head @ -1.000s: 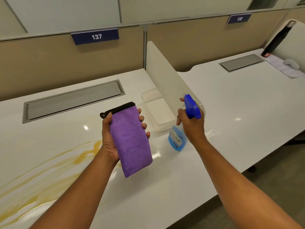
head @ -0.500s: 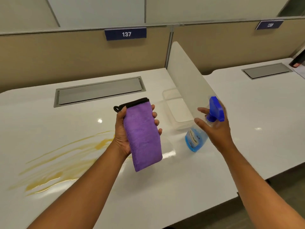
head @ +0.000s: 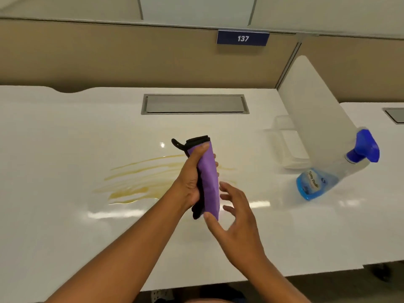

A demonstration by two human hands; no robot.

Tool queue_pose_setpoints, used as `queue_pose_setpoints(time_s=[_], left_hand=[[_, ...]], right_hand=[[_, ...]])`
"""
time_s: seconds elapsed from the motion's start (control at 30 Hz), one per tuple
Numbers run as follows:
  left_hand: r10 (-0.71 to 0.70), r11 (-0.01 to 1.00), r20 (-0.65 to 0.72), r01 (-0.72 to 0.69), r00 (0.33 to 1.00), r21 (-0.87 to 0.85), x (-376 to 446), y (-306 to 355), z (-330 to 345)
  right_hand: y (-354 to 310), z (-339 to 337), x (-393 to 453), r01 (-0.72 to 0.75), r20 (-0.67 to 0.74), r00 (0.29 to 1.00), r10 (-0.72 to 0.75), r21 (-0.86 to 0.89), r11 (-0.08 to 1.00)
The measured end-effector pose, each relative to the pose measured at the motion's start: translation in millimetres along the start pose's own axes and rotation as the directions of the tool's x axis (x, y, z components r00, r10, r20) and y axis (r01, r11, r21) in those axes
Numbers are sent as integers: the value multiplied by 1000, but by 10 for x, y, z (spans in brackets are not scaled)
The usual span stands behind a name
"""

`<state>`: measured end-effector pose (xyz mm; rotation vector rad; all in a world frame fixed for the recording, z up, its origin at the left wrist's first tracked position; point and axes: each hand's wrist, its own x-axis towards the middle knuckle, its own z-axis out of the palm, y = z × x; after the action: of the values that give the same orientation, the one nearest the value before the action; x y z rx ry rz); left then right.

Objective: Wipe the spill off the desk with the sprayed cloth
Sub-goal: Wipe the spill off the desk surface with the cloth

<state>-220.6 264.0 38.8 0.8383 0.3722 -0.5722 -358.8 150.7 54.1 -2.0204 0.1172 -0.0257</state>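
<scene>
My left hand (head: 189,182) grips a folded purple cloth (head: 211,182) with a black edge and loop, held upright above the white desk (head: 65,215). My right hand (head: 236,217) is open beside the cloth's lower end, thumb touching its bottom corner. A yellow-brown spill (head: 140,180) streaks the desk just left of and behind the cloth. The spray bottle (head: 334,171), clear with blue liquid and a blue trigger head, stands on the desk at the right, apart from both hands.
A translucent divider panel (head: 312,119) rises at the right, with a clear plastic tray (head: 288,145) at its foot. A grey cable flap (head: 194,103) is set into the desk at the back. A beige partition bears sign 137 (head: 242,38). The desk's front edge runs below my forearms.
My right hand let go of the spray bottle, which now stands on the desk, and moved left to the cloth. The cloth has turned edge-on. The view shifted left toward the spill.
</scene>
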Motion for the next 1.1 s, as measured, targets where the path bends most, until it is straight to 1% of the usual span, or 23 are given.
queue_pose_setpoints(time_s=[0.07,0.1,0.17,0.2,0.27,0.33,0.4,0.5,0.57,0.63,0.7,0.77,0.83,0.9,0.97,1.03,1.07,1.1], left_hand=[[16,999,-84,-13,996,33,-124,16,-63],[48,997,-115,-40,992,70,-161,20,-105],[137,982,-165,-112,977,152,-193,51,-177],[160,974,-187,-124,969,192,-193,69,-220],[138,974,-236,-89,962,209,-201,89,-306],[67,985,-270,-20,961,174,-246,120,-351],[47,983,-302,10,952,185,-316,177,-354],[121,966,-360,-27,925,256,-342,287,-411],[132,955,-372,-17,919,297,-287,324,-510],[89,958,-360,20,929,288,-275,320,-569],[55,962,-366,49,929,269,-277,285,-609],[41,975,-381,47,924,219,-242,225,-636],[58,978,-434,36,899,207,-185,117,-677],[65,968,-500,67,863,241,-115,-2,-724],[39,956,-563,132,826,261,-82,-111,-780],[-1,953,-597,182,802,244,-100,-165,-861],[-10,952,-604,191,797,237,-134,-169,-918],[-3,951,-604,190,797,246,-183,-164,-976]], right_hand=[[-160,205,180,0,71,997,-2,41,999],[-213,279,261,-11,88,996,5,63,998],[-259,402,377,-23,104,995,14,88,996],[-250,457,410,-29,95,995,20,91,995],[-202,554,466,-54,53,997,50,89,995],[-144,604,526,-100,14,995,99,87,991],[-82,592,613,-165,8,986,165,119,979],[-33,459,773,-233,56,972,227,155,960],[-11,345,914,-239,102,968,230,95,966],[1,242,1098,-228,195,955,223,0,974],[35,168,1323,-197,301,928,219,-100,975],[73,125,1548,-120,402,892,207,-232,965],[122,138,1753,-12,486,855,179,-326,945],[218,236,1895,89,535,830,158,-406,909],[393,411,1960,206,540,832,127,-514,833],[583,590,1935,312,469,881,63,-676,667],[664,668,1893,339,424,906,-2,-722,603],[740,737,1840,375,400,912,-91,-720,584]])
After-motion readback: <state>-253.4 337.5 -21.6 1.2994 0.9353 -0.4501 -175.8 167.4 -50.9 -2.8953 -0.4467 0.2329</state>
